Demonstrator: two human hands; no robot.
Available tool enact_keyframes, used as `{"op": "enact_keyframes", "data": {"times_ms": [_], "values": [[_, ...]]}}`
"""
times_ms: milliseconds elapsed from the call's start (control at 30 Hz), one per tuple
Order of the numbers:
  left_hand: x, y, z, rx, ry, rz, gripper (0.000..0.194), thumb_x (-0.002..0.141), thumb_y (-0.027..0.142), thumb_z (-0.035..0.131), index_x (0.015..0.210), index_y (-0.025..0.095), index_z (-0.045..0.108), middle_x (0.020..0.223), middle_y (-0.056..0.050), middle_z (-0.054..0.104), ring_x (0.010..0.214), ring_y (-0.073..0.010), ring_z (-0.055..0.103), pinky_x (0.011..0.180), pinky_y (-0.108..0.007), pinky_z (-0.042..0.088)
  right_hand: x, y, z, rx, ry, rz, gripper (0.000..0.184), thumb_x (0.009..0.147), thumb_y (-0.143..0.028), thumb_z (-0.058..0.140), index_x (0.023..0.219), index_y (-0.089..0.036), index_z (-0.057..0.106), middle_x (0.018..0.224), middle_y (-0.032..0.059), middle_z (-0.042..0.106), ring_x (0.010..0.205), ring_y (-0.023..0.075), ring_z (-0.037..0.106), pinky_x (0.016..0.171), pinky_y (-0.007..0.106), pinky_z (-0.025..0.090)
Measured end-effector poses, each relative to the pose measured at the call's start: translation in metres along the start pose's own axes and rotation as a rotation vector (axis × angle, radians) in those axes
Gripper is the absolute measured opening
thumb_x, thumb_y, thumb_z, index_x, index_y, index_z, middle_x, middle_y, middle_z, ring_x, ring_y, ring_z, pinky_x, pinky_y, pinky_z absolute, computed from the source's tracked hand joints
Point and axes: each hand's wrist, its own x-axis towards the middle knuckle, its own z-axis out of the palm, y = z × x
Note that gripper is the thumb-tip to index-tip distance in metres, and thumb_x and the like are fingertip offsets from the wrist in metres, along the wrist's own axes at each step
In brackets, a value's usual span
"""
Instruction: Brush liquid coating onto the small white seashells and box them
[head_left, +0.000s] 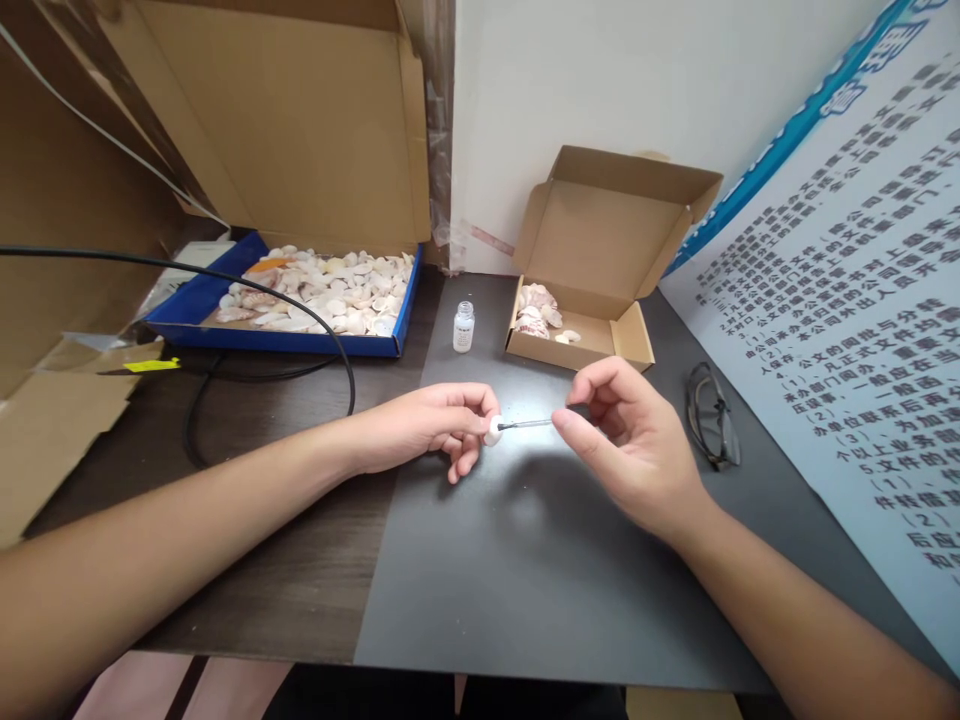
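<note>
My left hand (450,425) is closed on a small round white piece (493,431) at its fingertips; whether it is a shell or a cap I cannot tell. A thin brush-like stick (526,424) lies nearly level, its dark end against the white piece. Thumb and fingers of my right hand (630,440) are closed at the stick's other end, which they hide. Beyond my left hand, a small clear bottle (463,328) with a white label stands upright with its neck uncapped.
Behind on the left, a blue-sided box (345,345) holds many pale shells (322,290). A small cardboard box (592,352) with several shells stands open at the back. Glasses (711,415) lie at right, near a printed board (847,300). A black cable (300,302) loops across the left.
</note>
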Motion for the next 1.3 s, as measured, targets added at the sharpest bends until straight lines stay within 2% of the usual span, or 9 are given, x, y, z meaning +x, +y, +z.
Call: {"op": "enact_keyframes", "data": {"times_ms": [133,233,367,567,700,833,1000,1133,1300], "values": [[-0.0003,0.001,0.0006,0.004,0.005,0.0,0.006,0.082,0.021,0.059,0.083,0.017,0.056,0.065,0.002,0.053,0.055,-0.0103,0.054,0.052,-0.021,0.047,-0.0013,-0.0015,-0.0026,-0.08,-0.016,0.004,0.019,0.085,-0.024,0.065,0.081,-0.023,0.045,0.066,-0.0055,0.044,0.055,0.0096,0.039,0.051,0.025,0.034],[-0.0006,0.0009,0.0005,0.006,0.003,-0.002,0.006,0.083,0.022,0.059,0.083,0.017,0.055,0.065,0.002,0.054,0.055,-0.0102,0.055,0.052,-0.021,0.047,-0.0018,-0.0017,-0.0035,-0.029,0.003,-0.019,0.018,0.086,-0.026,0.064,0.084,-0.023,0.047,0.067,-0.0047,0.045,0.057,0.0106,0.041,0.051,0.025,0.036],[-0.0005,0.0004,0.0001,0.005,-0.001,0.0,0.005,0.083,0.02,0.059,0.083,0.017,0.055,0.065,0.002,0.054,0.055,-0.01,0.055,0.052,-0.021,0.047,-0.0018,-0.0008,-0.0027,-0.058,-0.048,0.006,0.02,0.085,-0.026,0.065,0.082,-0.023,0.045,0.065,-0.0053,0.045,0.054,0.0099,0.039,0.05,0.025,0.034],[-0.0005,0.0004,-0.0003,-0.004,-0.005,-0.001,0.005,0.084,0.021,0.058,0.084,0.016,0.056,0.065,0.002,0.054,0.056,-0.0102,0.055,0.052,-0.021,0.047,-0.0016,-0.0004,-0.0021,-0.007,-0.018,-0.027,0.018,0.086,-0.027,0.064,0.084,-0.024,0.046,0.065,-0.0056,0.043,0.055,0.0102,0.04,0.051,0.024,0.035],[-0.0004,-0.0002,-0.001,-0.017,-0.001,0.002,0.005,0.085,0.021,0.058,0.083,0.016,0.056,0.065,0.001,0.054,0.056,-0.01,0.055,0.053,-0.02,0.048,-0.001,-0.0006,-0.002,-0.079,-0.034,0.017,0.018,0.086,-0.025,0.064,0.082,-0.023,0.046,0.064,-0.0057,0.044,0.054,0.0098,0.039,0.051,0.025,0.035],[-0.0003,-0.0002,-0.0013,-0.029,-0.005,0.0,0.006,0.085,0.022,0.059,0.084,0.016,0.057,0.065,0.002,0.055,0.055,-0.0101,0.055,0.052,-0.02,0.048,-0.0013,-0.0012,-0.0022,-0.026,-0.023,-0.019,0.017,0.086,-0.028,0.064,0.085,-0.023,0.048,0.066,-0.0048,0.045,0.056,0.0109,0.042,0.052,0.025,0.037],[-0.0005,0.001,-0.0003,-0.041,0.006,-0.003,0.006,0.084,0.021,0.059,0.082,0.016,0.056,0.064,0.002,0.055,0.055,-0.0101,0.055,0.052,-0.021,0.047,-0.0016,-0.0022,-0.0023,-0.094,-0.049,0.011,0.018,0.085,-0.026,0.064,0.082,-0.023,0.047,0.064,-0.0051,0.046,0.054,0.0101,0.041,0.051,0.025,0.036],[-0.0004,0.0006,-0.0004,-0.042,0.007,-0.01,0.006,0.083,0.021,0.06,0.082,0.016,0.056,0.063,0.002,0.054,0.054,-0.0106,0.055,0.051,-0.021,0.047,-0.0015,-0.0029,-0.0029,-0.028,-0.029,-0.02,0.016,0.086,-0.028,0.064,0.084,-0.023,0.049,0.067,-0.0044,0.046,0.057,0.0107,0.043,0.052,0.025,0.037],[-0.0006,0.0006,-0.0005,-0.038,0.004,-0.009,0.006,0.082,0.021,0.06,0.082,0.016,0.057,0.062,0.002,0.054,0.055,-0.0104,0.055,0.052,-0.021,0.047,-0.0007,-0.0023,-0.0025,-0.088,-0.04,0.007,0.018,0.084,-0.026,0.065,0.083,-0.023,0.048,0.067,-0.0046,0.048,0.054,0.0096,0.041,0.051,0.025,0.036]]}}
